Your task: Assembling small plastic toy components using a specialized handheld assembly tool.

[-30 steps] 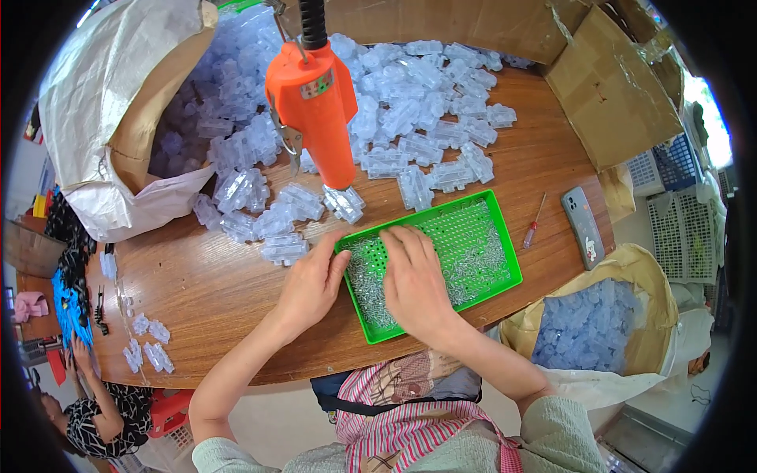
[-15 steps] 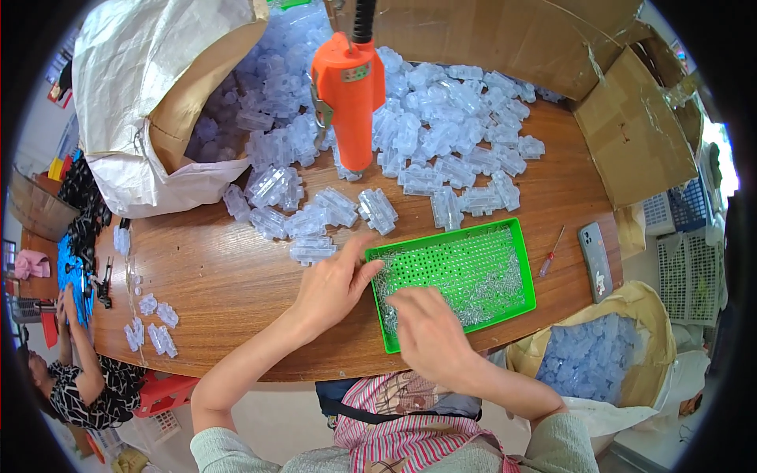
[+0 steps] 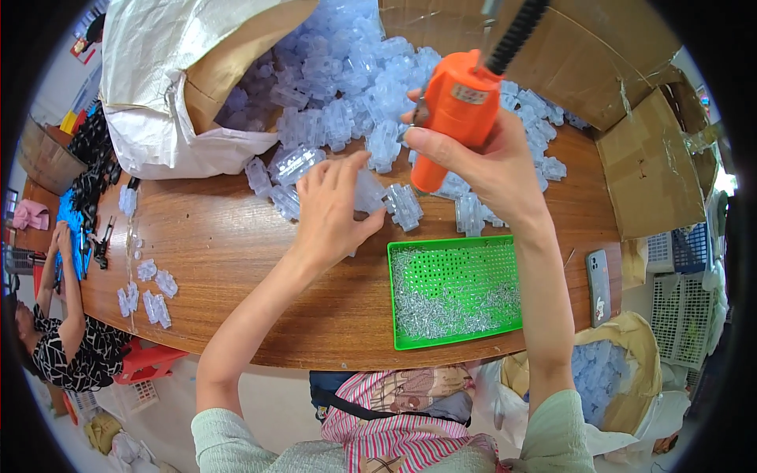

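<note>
My right hand (image 3: 509,173) is wrapped round an orange electric screwdriver (image 3: 457,106), which tilts with its tip down to the left and a black coiled cable (image 3: 516,35) at its top. My left hand (image 3: 335,201) reaches over the near edge of a heap of clear bluish plastic parts (image 3: 347,87). Its fingers and thumb are apart, with one clear part (image 3: 367,191) between them; whether they touch it is hard to tell. Below both hands lies a green perforated tray (image 3: 392,296) holding many small metal screws (image 3: 441,315), partly covered by my right forearm.
A white sack (image 3: 142,118) lies open at the far left, beside the heap. Cardboard (image 3: 646,173) walls the back right. A phone (image 3: 598,288) rests at the table's right edge, above a sack of clear parts (image 3: 603,378). Another person (image 3: 67,339) works at the left.
Both hands have left the green tray. My right hand has taken hold of the hanging screwdriver, which now leans and sits farther right. My left hand has moved up to the clear parts.
</note>
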Demonstrator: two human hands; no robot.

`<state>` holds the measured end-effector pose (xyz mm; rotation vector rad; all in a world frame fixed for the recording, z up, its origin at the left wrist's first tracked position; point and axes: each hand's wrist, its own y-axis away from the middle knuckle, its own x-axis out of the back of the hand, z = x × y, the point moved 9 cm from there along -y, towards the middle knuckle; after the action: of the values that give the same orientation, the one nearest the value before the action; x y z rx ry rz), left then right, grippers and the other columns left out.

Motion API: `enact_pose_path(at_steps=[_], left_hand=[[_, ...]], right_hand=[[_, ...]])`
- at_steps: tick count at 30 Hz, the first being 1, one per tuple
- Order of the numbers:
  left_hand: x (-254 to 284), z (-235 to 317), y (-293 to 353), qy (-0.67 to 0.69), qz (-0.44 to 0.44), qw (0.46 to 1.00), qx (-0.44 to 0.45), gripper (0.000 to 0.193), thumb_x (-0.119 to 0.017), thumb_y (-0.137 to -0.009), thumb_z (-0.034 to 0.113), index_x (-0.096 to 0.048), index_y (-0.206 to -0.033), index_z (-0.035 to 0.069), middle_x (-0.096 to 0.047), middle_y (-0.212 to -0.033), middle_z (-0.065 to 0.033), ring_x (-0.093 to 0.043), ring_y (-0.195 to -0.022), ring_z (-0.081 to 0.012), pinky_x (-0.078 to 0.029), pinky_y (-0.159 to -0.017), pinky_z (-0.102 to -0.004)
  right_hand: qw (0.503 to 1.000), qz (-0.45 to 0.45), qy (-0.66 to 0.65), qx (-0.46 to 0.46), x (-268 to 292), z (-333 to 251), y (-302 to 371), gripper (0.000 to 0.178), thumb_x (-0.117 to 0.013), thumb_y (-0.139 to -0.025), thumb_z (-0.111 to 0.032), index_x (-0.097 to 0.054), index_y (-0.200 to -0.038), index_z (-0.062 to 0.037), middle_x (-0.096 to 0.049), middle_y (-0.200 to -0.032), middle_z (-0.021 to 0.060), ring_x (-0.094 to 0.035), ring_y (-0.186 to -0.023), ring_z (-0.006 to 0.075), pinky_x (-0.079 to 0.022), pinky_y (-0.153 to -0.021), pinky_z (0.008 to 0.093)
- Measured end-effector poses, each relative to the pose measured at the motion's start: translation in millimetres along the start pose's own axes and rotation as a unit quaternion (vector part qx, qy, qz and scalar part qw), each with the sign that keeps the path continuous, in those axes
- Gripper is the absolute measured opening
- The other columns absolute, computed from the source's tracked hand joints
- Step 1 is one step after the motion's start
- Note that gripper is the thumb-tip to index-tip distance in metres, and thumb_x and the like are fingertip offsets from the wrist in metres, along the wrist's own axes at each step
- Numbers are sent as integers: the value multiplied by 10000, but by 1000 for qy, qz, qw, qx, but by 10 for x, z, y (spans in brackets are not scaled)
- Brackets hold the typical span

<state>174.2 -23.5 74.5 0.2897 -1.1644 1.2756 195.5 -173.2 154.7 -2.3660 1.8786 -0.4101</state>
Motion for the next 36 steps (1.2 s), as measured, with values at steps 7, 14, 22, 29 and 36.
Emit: enact_pose_path(at_steps=[7, 14, 22, 29, 36], left_hand=[[-282, 258, 361, 519, -149, 838, 82, 791, -717, -696, 52, -356, -1400, 76, -450, -1262, -145, -469, -1197, -243, -428, -1011, -409], [-199, 508, 366, 198, -184, 949, -165, 631, -661, -622, -24, -580, -1230, 125, -465, -1316, -128, -437, -1230, -350, -408, -1030, -435], [-208, 529, 349, 128, -145, 971, -143, 464, -724, -706, 21, -605, -1141, 131, -457, -1392, -116, -429, -1229, -359, -422, -987, -443], [-319, 379, 399, 262, -118, 956, -56, 462, -740, -731, 32, -571, -1159, 73, -539, -1236, -132, -557, -1074, -328, -474, -903, -392], [-314, 273, 449, 287, -75, 955, -17, 741, -718, -741, -20, -383, -1394, 82, -584, -1174, -123, -573, -1106, -258, -458, -944, -354]], right_hand=[[992, 106, -63, -15, 152, 101, 467, 272, -615, -895, -242, -575, -1017, -2, -642, -1011, 119, -560, -737, 102, -501, -691, 274], [980, 173, -92, -21, 196, 325, 872, 558, -604, -852, -493, -549, -953, 53, -535, -854, 100, -542, -590, 120, -505, -521, 285], [978, 183, -97, 24, 127, 443, 943, 600, -613, -828, -557, -557, -894, 36, -466, -781, 59, -529, -588, 123, -492, -512, 288], [980, 156, -116, 29, 44, 586, 934, 699, -585, -811, -663, -547, -944, 22, -485, -798, 61, -540, -640, 142, -493, -585, 329], [981, 139, -130, 34, -25, 661, 920, 699, -552, -821, -684, -545, -941, 5, -486, -765, 63, -514, -651, 133, -473, -566, 314]])
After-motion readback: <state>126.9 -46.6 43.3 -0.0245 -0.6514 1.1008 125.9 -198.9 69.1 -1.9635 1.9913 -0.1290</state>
